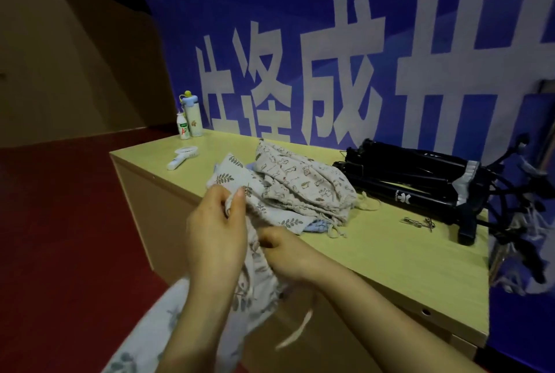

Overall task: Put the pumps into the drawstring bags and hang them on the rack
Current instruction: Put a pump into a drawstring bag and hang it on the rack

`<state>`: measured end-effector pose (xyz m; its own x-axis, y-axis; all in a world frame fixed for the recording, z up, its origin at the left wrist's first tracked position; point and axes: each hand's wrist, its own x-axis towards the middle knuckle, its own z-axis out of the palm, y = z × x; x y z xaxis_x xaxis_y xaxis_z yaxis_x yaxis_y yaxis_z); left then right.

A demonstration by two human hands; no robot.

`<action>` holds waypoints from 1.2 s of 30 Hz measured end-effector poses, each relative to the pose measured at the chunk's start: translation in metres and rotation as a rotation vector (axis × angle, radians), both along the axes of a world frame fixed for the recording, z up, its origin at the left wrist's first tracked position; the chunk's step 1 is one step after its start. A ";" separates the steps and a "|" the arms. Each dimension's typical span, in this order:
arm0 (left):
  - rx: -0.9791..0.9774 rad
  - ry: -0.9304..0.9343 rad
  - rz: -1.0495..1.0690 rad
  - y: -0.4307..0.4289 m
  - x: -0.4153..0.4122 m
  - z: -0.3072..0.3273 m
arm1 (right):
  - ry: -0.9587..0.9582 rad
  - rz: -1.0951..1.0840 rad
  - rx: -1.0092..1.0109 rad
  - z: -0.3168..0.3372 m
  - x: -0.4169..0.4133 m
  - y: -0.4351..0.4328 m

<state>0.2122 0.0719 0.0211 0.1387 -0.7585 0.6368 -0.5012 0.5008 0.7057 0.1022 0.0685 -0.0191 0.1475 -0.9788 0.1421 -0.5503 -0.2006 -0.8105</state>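
- A pale wooden table (390,255) stands before a blue banner (300,27).
- The left hand (214,237) and right hand (288,252) both pinch a leaf-print drawstring bag (258,276) at the table's near edge; more bags (303,186) lie heaped behind.
- It looks soft, light and floppy; best gripped at the corded mouth.
- No pumps visible; the dark rack (420,180) is hard to read.
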 end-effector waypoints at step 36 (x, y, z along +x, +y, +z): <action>0.285 -0.083 -0.442 -0.079 -0.151 -0.017 | 0.891 -0.923 0.000 -0.016 -0.267 -0.023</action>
